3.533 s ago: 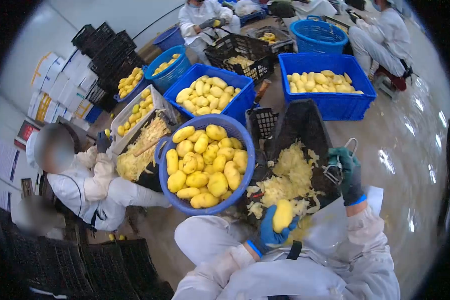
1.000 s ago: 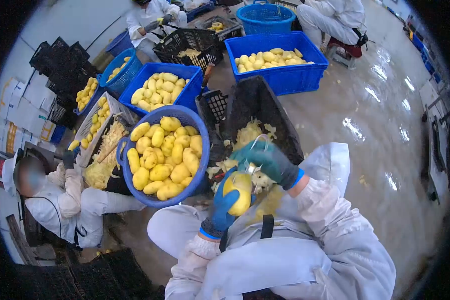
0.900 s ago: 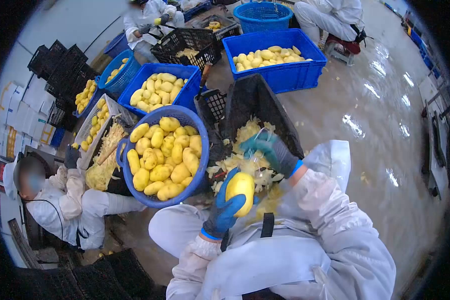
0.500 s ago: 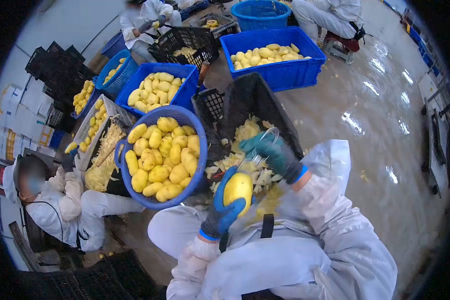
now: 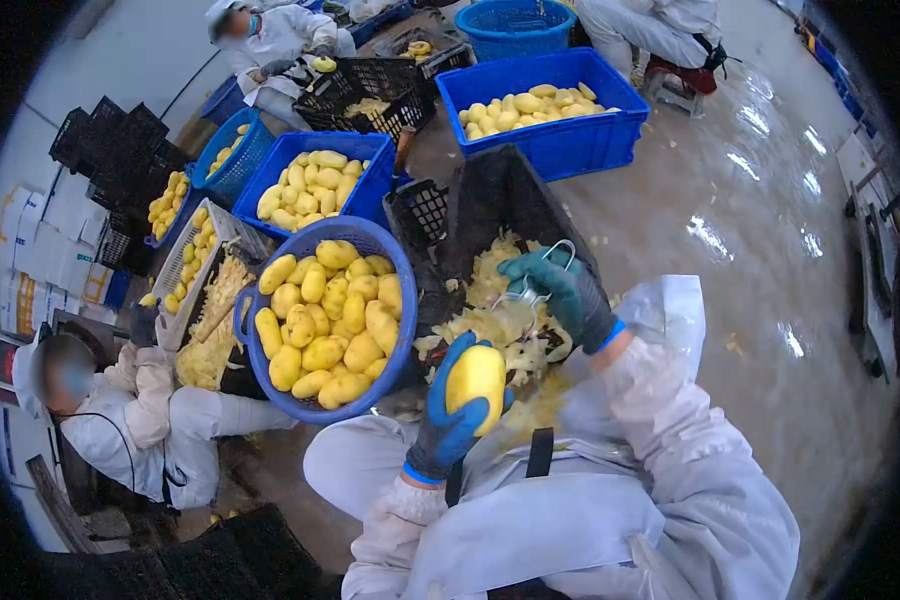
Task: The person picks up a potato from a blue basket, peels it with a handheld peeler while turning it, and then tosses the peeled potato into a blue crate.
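Observation:
My left hand (image 5: 448,412), in a blue and dark glove, is closed around a large yellow potato (image 5: 477,385) above my lap. Its upper face looks pale and peeled. My right hand (image 5: 558,290), in a green and dark glove, grips a peeler (image 5: 528,294) with a looped wire handle; it is up and right of the potato, apart from it. Beneath both hands, a black bin (image 5: 505,195) contains pale potato peelings (image 5: 490,330). Left of the bin stands a round blue basket (image 5: 406,335) full of unpeeled yellow potatoes (image 5: 322,352).
Blue crates (image 5: 570,140) of peeled potatoes stand ahead. Beyond the round basket sits a white crate (image 5: 175,325) with potatoes. One co-worker (image 5: 185,430) sits at left, another (image 5: 290,40) at the back left beside a black crate (image 5: 355,95). Wet floor (image 5: 730,270) extends right.
My right hand has moved slightly up and right, away from the potato, with the peeler. My left hand keeps the potato nearly in place. The view has shifted slightly.

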Demonstrator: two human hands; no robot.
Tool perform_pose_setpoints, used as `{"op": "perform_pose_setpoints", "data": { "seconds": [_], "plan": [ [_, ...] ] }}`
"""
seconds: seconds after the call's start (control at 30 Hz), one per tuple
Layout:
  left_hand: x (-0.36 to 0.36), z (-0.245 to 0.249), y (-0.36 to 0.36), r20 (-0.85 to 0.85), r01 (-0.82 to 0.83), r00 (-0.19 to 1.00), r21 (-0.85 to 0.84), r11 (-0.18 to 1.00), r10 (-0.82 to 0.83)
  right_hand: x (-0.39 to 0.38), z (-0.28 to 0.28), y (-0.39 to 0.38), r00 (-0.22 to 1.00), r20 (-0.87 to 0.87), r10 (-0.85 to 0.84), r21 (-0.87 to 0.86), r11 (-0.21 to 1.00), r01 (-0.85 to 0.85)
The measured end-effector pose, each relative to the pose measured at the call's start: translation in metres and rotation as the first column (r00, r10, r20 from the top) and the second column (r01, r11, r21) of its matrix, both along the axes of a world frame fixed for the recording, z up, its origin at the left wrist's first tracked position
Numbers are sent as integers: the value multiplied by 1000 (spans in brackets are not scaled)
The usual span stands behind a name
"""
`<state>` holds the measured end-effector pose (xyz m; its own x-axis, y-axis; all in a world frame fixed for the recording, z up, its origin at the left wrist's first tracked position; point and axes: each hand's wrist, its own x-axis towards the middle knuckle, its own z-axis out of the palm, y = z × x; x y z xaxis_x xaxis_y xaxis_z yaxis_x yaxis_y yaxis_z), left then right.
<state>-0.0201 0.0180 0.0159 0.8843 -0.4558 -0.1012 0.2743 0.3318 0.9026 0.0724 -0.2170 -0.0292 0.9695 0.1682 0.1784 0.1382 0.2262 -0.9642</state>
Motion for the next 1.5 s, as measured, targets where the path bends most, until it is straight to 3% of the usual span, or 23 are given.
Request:
{"op": "perform_pose_setpoints", "data": {
  "seconds": [0.07,0.1,0.2,0.33,0.37,0.47,0.5,0.6,0.63,0.67,0.8,0.87,0.93,0.97,1.03,1.1,1.2,1.23,1.33,1.37,1.43,1.47,1.5],
  "plan": [
    [-1,-11,-6,-231,-91,972,-227,970,37,-23,21,32,993,-57,104,174,980,-92],
    [1,-5,-8,-219,-63,976,-245,967,8,-26,28,36,967,-113,230,53,973,-225],
    [-1,-9,-11,-384,-162,923,-321,933,28,0,29,14,956,289,56,-372,927,58],
    [0,-5,-8,-541,-349,840,-485,802,38,-19,34,30,975,-138,176,309,943,-127],
    [3,-11,-8,-572,-351,820,-463,814,28,-30,36,43,961,-110,253,200,953,-228],
    [3,-13,-10,-620,-385,784,-462,799,19,-3,9,17,1000,-14,-13,38,999,14],
    [5,-6,-8,-491,-256,870,-524,813,-43,7,8,6,992,-68,-104,31,994,106],
    [3,2,-10,-567,-379,822,-483,789,47,-7,20,16,989,136,52,123,990,-69],
    [5,-2,-14,-478,-332,875,-471,817,81,-18,16,33,979,-50,197,273,946,-176],
    [8,-3,-18,-384,-294,916,-452,842,114,-20,15,39,948,201,247,-71,969,-237],
    [10,-6,-13,-560,-401,818,-387,830,134,-8,35,12,945,-282,166,319,945,-71],
    [12,1,-15,-546,-404,831,-464,788,106,-9,43,16,965,-206,164,303,948,-97],
    [12,-14,-17,-515,-363,849,-398,842,123,-29,42,43,966,96,239,86,965,-248],
    [16,-18,-17,-487,-335,864,-366,868,128,-26,35,44,954,-68,292,109,953,-283],
    [12,-8,-17,-556,-401,819,-380,834,141,3,-5,4,1000,-15,15,-100,995,-16],
    [11,0,-17,-628,-484,757,-353,801,182,-10,17,14,997,37,73,-77,995,-70],
    [20,-13,-13,-522,-279,853,-495,823,-25,-32,34,40,943,-3,333,90,939,-331],
    [15,-10,-16,-465,-296,881,-395,869,88,-13,-5,38,971,58,232,65,970,-236],
    [12,5,-12,-669,-452,742,-453,768,43,-2,9,0,996,72,-47,-14,999,48],
    [14,10,-13,-665,-464,743,-432,773,74,-1,12,0,983,-147,105,216,974,-72],
    [15,-4,-13,-342,-273,921,-220,937,188,-22,18,31,974,136,181,40,981,-187],
    [16,-5,-13,-377,-284,910,-261,923,174,-27,21,41,933,275,231,-61,973,-223],
    [17,-7,-14,-412,-298,897,-300,906,159,-23,20,39,962,158,225,-42,974,-221]
  ]
}}
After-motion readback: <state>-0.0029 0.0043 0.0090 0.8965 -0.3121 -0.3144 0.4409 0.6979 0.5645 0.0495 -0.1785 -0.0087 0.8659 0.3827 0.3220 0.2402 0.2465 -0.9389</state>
